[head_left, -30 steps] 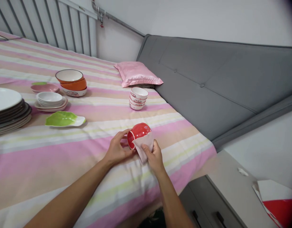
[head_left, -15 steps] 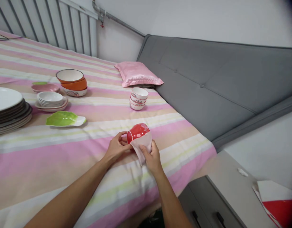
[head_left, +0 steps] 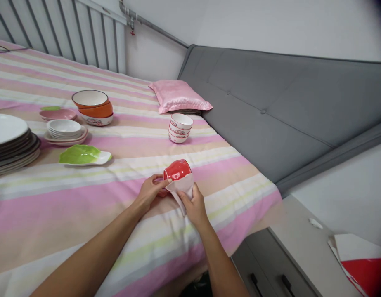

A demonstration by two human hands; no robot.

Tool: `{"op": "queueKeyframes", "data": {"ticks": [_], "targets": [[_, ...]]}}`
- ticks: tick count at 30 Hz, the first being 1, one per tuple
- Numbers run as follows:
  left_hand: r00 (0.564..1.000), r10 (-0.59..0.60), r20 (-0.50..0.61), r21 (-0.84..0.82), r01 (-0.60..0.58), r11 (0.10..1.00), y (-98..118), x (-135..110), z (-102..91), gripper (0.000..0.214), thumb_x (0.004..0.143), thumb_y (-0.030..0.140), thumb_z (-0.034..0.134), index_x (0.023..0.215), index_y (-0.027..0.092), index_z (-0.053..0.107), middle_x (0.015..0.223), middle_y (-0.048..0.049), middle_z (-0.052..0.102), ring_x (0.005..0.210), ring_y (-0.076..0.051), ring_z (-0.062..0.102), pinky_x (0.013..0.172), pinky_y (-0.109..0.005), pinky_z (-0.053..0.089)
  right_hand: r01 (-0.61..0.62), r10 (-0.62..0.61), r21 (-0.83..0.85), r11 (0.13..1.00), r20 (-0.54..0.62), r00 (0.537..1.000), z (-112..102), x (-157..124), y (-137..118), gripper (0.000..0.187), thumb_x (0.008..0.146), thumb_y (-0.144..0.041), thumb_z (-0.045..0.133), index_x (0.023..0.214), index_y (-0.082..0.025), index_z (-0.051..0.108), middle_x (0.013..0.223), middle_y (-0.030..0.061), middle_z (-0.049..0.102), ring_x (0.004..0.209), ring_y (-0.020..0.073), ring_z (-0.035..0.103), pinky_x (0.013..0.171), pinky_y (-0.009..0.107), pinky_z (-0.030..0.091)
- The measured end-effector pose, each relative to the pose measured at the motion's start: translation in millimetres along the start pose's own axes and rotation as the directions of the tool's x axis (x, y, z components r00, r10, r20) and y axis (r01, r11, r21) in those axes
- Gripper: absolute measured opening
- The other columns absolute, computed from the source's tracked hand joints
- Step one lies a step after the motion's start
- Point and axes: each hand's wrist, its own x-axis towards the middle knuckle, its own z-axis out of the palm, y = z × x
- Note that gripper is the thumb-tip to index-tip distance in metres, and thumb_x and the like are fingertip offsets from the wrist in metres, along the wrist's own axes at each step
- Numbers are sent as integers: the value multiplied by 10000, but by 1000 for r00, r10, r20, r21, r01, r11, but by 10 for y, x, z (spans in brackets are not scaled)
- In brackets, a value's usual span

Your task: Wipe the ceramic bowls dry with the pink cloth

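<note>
A person holds a red cup (head_left: 179, 168) above or on the striped bed cover (head_left: 94, 202), near the edge of the bed; it is hard to tell if the cup touches the cover. The cup lies tipped on its side, with its mouth toward 8 o'clock. The left hand (head_left: 150, 192) pinches the cup by its rim, thumb in front and fingers behind. The right hand (head_left: 194, 206) pinches a pale cloth (head_left: 184, 186) under its thumb, and the cloth is against the near side of the cup.

From the cup, a pile of small white bowls (head_left: 180, 130) stands at 12 o'clock, with a shiny pink pillow (head_left: 181, 95) farther that way. A green dish (head_left: 80, 155) sits at 9 o'clock, and a tall pile of plates (head_left: 13, 148) is past it. Orange bowls (head_left: 95, 110) are stacked at 10 o'clock.
</note>
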Motion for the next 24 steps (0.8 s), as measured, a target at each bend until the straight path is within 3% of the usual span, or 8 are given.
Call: {"op": "queueKeyframes", "data": {"ticks": [7, 12, 18, 24], "targets": [[1000, -30, -5, -13, 30, 999, -13, 22, -28, 522, 631, 513, 731, 958, 118, 634, 666, -19, 627, 498, -110, 568, 517, -240, 480, -5, 6, -72, 997, 10, 1000, 30, 8, 63, 307, 770, -334, 614, 1038, -201, 547, 953, 58, 659, 852, 216, 601, 721, 313, 463], [1000, -13, 6, -3, 13, 1000, -26, 28, -27, 512, 639, 535, 711, 925, 116, 636, 666, -14, 600, 520, -119, 565, 535, -254, 472, 5, -5, -36, 999, 9, 1000, 56, 20, 130, 369, 759, -301, 624, 1104, -193, 551, 1017, 73, 667, 896, 219, 607, 758, 318, 474], [992, 105, 73, 41, -108, 993, -79, 43, -37, 513, 796, 606, 478, 929, 138, 641, 736, -61, 653, 652, -166, 601, 623, -277, 470, -14, 16, 94, 995, -20, 1000, 7, 13, 126, 336, 736, -317, 665, 1028, -169, 587, 930, 48, 674, 837, 190, 610, 743, 291, 485], [949, 221, 224, 178, -263, 948, -14, -23, -46, 399, 796, 486, 560, 977, 156, 690, 941, -84, 692, 808, -210, 607, 702, -296, 461, -80, 113, 330, 941, -83, 990, -110, 2, -11, 364, 750, -373, 680, 1034, -167, 585, 915, 38, 663, 819, 170, 607, 709, 266, 484]]}}
